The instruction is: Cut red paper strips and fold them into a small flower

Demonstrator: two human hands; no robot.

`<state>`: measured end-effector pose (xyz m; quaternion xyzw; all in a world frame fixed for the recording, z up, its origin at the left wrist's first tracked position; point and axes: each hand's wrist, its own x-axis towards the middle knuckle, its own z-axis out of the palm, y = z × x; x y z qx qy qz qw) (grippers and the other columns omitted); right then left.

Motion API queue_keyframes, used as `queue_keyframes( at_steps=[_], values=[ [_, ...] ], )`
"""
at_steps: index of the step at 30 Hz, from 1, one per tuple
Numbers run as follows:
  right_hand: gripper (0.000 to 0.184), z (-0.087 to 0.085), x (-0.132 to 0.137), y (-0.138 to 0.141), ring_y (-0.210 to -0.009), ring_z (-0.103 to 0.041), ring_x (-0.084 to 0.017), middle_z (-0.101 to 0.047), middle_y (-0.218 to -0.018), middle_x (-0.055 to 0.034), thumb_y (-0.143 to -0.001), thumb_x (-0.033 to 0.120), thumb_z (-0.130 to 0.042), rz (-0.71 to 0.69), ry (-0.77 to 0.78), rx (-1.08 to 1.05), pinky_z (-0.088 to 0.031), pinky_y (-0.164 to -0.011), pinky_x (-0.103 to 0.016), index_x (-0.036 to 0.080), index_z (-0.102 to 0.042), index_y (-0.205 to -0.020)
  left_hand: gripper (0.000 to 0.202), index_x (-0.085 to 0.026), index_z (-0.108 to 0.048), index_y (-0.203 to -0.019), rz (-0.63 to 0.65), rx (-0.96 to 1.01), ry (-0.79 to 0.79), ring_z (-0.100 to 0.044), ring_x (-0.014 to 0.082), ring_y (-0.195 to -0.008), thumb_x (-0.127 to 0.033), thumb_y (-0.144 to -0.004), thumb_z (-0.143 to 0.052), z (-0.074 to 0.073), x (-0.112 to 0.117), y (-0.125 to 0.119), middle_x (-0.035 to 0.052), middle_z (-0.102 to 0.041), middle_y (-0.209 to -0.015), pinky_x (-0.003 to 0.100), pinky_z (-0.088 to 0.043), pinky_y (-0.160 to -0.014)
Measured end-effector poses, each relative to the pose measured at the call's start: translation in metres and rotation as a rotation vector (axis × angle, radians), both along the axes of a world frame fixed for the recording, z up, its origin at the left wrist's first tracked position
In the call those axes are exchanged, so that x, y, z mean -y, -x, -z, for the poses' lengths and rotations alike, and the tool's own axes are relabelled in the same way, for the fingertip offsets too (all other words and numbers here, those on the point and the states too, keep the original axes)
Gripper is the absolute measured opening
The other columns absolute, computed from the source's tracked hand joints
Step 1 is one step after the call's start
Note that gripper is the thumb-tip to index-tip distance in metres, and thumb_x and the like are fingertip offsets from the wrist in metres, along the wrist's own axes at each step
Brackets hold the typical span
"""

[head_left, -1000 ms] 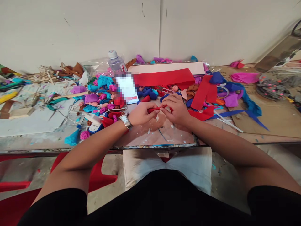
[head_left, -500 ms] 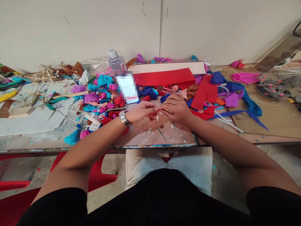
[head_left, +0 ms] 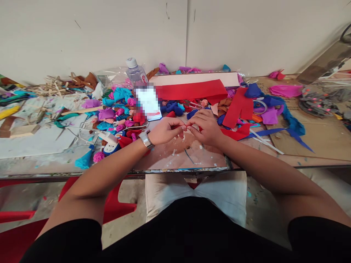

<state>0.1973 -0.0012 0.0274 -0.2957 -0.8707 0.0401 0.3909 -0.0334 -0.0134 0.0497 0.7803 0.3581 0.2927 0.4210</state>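
My left hand and my right hand meet over the middle of the table, fingertips pinched together on a rolled red fabric strip. Most of the roll is hidden inside my fingers. The strip trails off to the right under my right hand as a flat red tail. A silver watch sits on my left wrist. A larger red fabric sheet lies flat behind my hands.
Small fabric rosettes and scraps in pink, teal, blue and purple crowd the left and back. A phone leans behind them, beside a plastic bottle. Blue and purple cloth lies right. A red stool stands below the table edge.
My hands stay together at the same spot. My fingers have shifted on the red roll; less of it shows now than a second ago.
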Motion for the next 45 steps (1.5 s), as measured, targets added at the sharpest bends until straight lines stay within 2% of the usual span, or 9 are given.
queue_keyframes(
  at_steps=[4, 7, 12, 17, 21, 30, 35, 39, 45],
  values=[
    [0.023, 0.003, 0.0, 0.002, -0.106, -0.061, -0.028, -0.074, -0.107, -0.0073, -0.102, 0.042, -0.059, -0.007, 0.046, -0.046, -0.041, -0.101, -0.049, 0.024, -0.07, -0.093, 0.032, -0.017, -0.075, -0.089, -0.068, -0.182, -0.374, -0.068, 0.0142, -0.068, -0.038, -0.103, -0.057, 0.0, 0.005, 0.0, 0.0046, -0.077, -0.079, 0.026, -0.047, -0.067],
    [0.021, 0.005, 0.0, 0.003, -0.113, -0.06, -0.029, -0.071, -0.116, -0.0082, -0.101, 0.041, -0.06, -0.023, 0.056, -0.078, -0.041, -0.103, -0.05, 0.024, -0.07, -0.093, 0.028, -0.018, -0.076, -0.094, -0.098, -0.31, -0.642, -0.069, 0.0178, -0.074, -0.033, -0.104, -0.054, 0.003, 0.006, 0.0, 0.0069, -0.079, -0.087, 0.03, -0.045, -0.068],
    [0.018, 0.005, 0.0, 0.004, -0.114, -0.059, -0.028, -0.07, -0.117, -0.0084, -0.102, 0.037, -0.058, -0.044, 0.079, -0.087, -0.041, -0.104, -0.05, 0.023, -0.067, -0.093, 0.033, -0.019, -0.077, -0.104, -0.106, -0.424, -0.781, -0.071, 0.02, -0.079, -0.033, -0.108, -0.048, 0.009, 0.004, 0.001, 0.0087, -0.079, -0.091, 0.031, -0.04, -0.064],
    [0.014, 0.006, 0.001, 0.005, -0.113, -0.059, -0.028, -0.07, -0.118, -0.009, -0.101, 0.031, -0.057, -0.039, 0.077, -0.082, -0.041, -0.103, -0.05, 0.023, -0.064, -0.093, 0.033, -0.02, -0.078, -0.107, -0.136, -0.404, -0.761, -0.072, 0.0195, -0.079, -0.038, -0.108, -0.051, 0.011, 0.005, 0.0, 0.0072, -0.08, -0.092, 0.03, -0.042, -0.066],
    [0.014, 0.008, -0.002, 0.005, -0.11, -0.062, -0.028, -0.071, -0.116, -0.0094, -0.101, 0.033, -0.058, -0.034, 0.087, -0.113, -0.042, -0.101, -0.049, 0.023, -0.066, -0.096, 0.03, -0.02, -0.079, -0.106, -0.153, -0.365, -0.705, -0.072, 0.0191, -0.078, -0.038, -0.106, -0.056, 0.009, 0.004, 0.0, 0.007, -0.08, -0.089, 0.03, -0.045, -0.069],
    [0.011, 0.006, -0.002, 0.003, -0.11, -0.064, -0.028, -0.073, -0.112, -0.0077, -0.096, 0.031, -0.063, -0.034, 0.071, -0.097, -0.042, -0.104, -0.05, 0.024, -0.067, -0.09, 0.027, -0.02, -0.078, -0.105, -0.109, -0.354, -0.647, -0.07, 0.0178, -0.076, -0.035, -0.105, -0.056, 0.01, 0.002, 0.0, 0.006, -0.079, -0.088, 0.029, -0.043, -0.069],
    [0.008, 0.006, -0.002, 0.004, -0.105, -0.064, -0.028, -0.073, -0.108, -0.0083, -0.093, 0.026, -0.061, -0.037, 0.061, -0.126, -0.044, -0.099, -0.049, 0.023, -0.065, -0.087, 0.025, -0.019, -0.075, -0.093, -0.082, -0.374, -0.549, -0.064, 0.0155, -0.066, -0.034, -0.103, -0.058, 0.006, 0.005, -0.002, 0.0025, -0.076, -0.078, 0.029, -0.038, -0.064],
    [0.008, 0.005, -0.003, 0.003, -0.102, -0.064, -0.028, -0.074, -0.105, -0.0081, -0.091, 0.026, -0.062, -0.024, 0.081, -0.135, -0.045, -0.098, -0.048, 0.023, -0.066, -0.085, 0.027, -0.019, -0.074, -0.089, -0.065, -0.324, -0.446, -0.064, 0.0139, -0.063, -0.034, -0.103, -0.056, 0.002, 0.007, -0.003, 0.0017, -0.077, -0.078, 0.028, -0.041, -0.064],
    [0.008, 0.004, -0.001, 0.002, -0.097, -0.067, -0.026, -0.077, -0.099, -0.0062, -0.09, 0.028, -0.065, -0.025, 0.125, -0.068, -0.046, -0.094, -0.045, 0.023, -0.071, -0.088, 0.028, -0.019, -0.075, -0.084, -0.052, -0.329, -0.421, -0.062, 0.0122, -0.06, -0.032, -0.102, -0.057, 0.003, 0.006, -0.002, 0.0008, -0.076, -0.075, 0.027, -0.04, -0.063]
  ],
)
